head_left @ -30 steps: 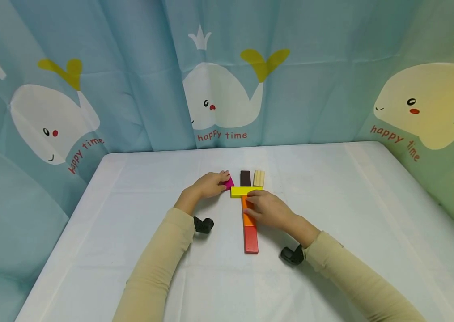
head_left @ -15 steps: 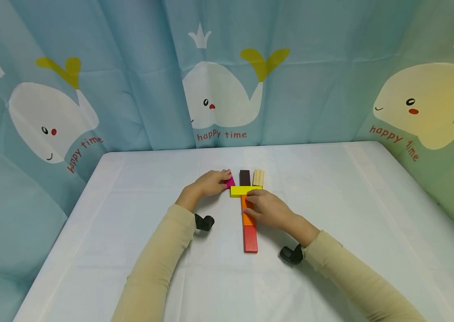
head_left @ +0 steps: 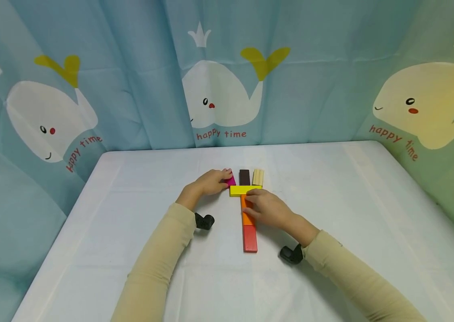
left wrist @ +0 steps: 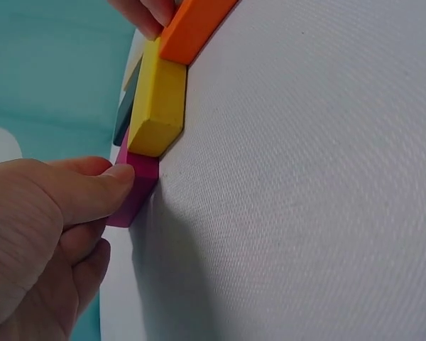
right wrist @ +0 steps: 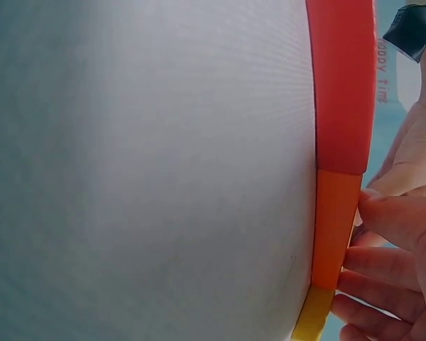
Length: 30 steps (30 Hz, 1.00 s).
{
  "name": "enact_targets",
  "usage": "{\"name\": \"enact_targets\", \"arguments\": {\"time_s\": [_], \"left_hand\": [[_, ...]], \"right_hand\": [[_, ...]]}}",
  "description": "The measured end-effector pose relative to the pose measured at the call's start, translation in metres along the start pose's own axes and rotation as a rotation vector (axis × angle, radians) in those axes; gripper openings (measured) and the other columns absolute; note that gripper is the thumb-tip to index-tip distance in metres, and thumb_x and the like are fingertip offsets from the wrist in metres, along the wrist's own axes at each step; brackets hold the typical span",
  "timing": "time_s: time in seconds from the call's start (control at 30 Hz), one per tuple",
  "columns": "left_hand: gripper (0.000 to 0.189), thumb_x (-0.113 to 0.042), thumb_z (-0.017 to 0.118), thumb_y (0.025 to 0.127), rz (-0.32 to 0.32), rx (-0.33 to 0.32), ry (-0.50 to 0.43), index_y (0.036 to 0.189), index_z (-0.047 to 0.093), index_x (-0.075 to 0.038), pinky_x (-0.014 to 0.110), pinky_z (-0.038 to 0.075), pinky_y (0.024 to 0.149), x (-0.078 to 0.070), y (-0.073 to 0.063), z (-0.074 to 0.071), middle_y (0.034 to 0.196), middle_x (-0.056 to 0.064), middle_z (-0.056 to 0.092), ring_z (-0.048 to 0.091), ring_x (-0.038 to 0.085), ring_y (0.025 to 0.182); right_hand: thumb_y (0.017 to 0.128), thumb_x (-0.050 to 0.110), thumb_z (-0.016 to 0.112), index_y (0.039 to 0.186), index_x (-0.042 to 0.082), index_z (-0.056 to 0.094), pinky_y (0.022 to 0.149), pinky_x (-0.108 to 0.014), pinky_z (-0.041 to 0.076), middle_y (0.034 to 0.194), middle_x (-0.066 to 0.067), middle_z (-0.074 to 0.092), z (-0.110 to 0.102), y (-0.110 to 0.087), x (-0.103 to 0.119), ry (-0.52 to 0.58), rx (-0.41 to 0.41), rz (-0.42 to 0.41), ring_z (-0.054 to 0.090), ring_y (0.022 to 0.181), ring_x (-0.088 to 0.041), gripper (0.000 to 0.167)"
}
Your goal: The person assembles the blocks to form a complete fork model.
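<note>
My left hand [head_left: 210, 182] pinches a magenta block [left wrist: 139, 183] between thumb and fingers. That block meets the left end of a yellow block [head_left: 239, 191], which lies crosswise. Below the yellow block an orange block [head_left: 246, 216] runs toward me, with a red block [head_left: 250, 239] end to end with it. My right hand [head_left: 271, 209] rests on the row, its thumb on the orange block and its fingertips along the orange and yellow blocks. Behind the yellow block lie a dark brown block [head_left: 244, 177] and a pale ridged wooden block [head_left: 258, 177], a small gap between them.
A white cloth covers the table [head_left: 331, 179] under the blocks. Behind it and at both sides hangs a blue-green curtain [head_left: 138, 89] printed with whales. Black wrist cameras show below each hand, the left one [head_left: 204, 221] and the right one [head_left: 291, 255].
My left hand has edged the magenta block slightly right and away from me, close against the yellow block. My right hand stays put on the orange and yellow blocks.
</note>
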<state>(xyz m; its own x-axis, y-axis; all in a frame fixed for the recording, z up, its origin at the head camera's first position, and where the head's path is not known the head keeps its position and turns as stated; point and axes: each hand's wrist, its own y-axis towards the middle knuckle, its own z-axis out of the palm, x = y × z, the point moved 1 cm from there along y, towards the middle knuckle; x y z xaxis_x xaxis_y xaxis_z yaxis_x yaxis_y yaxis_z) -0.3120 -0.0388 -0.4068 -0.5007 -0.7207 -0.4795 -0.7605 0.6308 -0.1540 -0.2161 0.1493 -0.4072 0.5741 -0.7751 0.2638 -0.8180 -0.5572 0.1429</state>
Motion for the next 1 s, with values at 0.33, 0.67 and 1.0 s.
{"name": "enact_targets", "arguments": {"time_s": [0.33, 0.67, 1.0], "left_hand": [[0.044, -0.013, 0.051, 0.094, 0.006, 0.006, -0.004, 0.137, 0.041, -0.006, 0.032, 0.019, 0.108, -0.0023, 0.0004, -0.0012, 0.145, 0.005, 0.031, 0.025, 0.017, 0.134], [0.045, -0.012, 0.052, 0.094, 0.001, -0.003, -0.021, 0.137, 0.041, -0.006, 0.032, 0.019, 0.108, -0.0035, 0.0001, -0.0006, 0.145, 0.003, 0.031, 0.024, 0.016, 0.134], [0.044, -0.012, 0.052, 0.094, 0.012, -0.004, -0.032, 0.136, 0.041, -0.006, 0.031, 0.018, 0.108, -0.0014, 0.0014, 0.0004, 0.145, 0.003, 0.031, 0.024, 0.016, 0.134]], "right_hand": [[0.084, 0.027, 0.068, 0.109, -0.005, 0.065, 0.091, -0.041, 0.044, 0.111, -0.016, 0.061, 0.0014, 0.0010, -0.0009, -0.001, 0.005, 0.002, 0.056, 0.104, -0.029, 0.041], [0.084, 0.025, 0.068, 0.110, -0.005, 0.065, 0.090, -0.040, 0.045, 0.111, -0.015, 0.060, -0.0015, -0.0004, 0.0005, 0.007, 0.013, 0.016, 0.056, 0.103, -0.028, 0.040], [0.084, 0.026, 0.068, 0.110, -0.005, 0.064, 0.090, -0.040, 0.045, 0.111, -0.015, 0.060, -0.0003, -0.0004, -0.0002, 0.006, 0.014, 0.015, 0.056, 0.103, -0.028, 0.041]]}}
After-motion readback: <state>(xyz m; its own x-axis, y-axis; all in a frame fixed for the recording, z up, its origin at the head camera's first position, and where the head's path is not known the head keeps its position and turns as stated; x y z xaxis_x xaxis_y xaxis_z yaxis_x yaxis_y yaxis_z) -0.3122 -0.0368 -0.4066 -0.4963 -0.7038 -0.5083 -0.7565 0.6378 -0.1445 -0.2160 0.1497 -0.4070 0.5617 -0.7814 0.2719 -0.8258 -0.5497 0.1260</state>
